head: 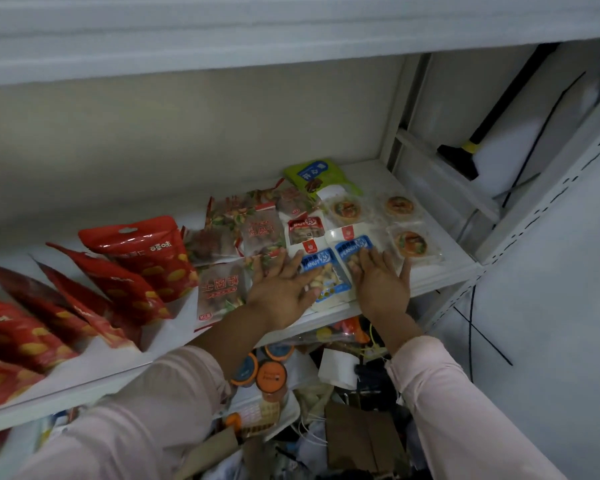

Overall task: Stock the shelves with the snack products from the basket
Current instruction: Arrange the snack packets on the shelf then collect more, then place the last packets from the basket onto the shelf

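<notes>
Two blue-labelled peanut packets lie side by side near the front of the white shelf [444, 271]. My left hand [284, 292] lies flat on the left packet [329, 282], fingers spread. My right hand [381, 282] rests flat on the right packet [352, 249], fingers apart. Neither hand grips anything. Behind them sit a red-labelled peanut packet [305, 230] and several clear date packets [260, 230]. Three round pastry packs [411, 244] lie at the shelf's right end. A green pouch [312, 174] is at the back. The basket is not in view.
Several red pouches [146, 265] stand leaning along the shelf's left part. Below the shelf lies a clutter of orange-lidded jars [271, 375], cardboard and cables. A perforated shelf upright [520, 230] stands on the right. The shelf above [291, 32] overhangs closely.
</notes>
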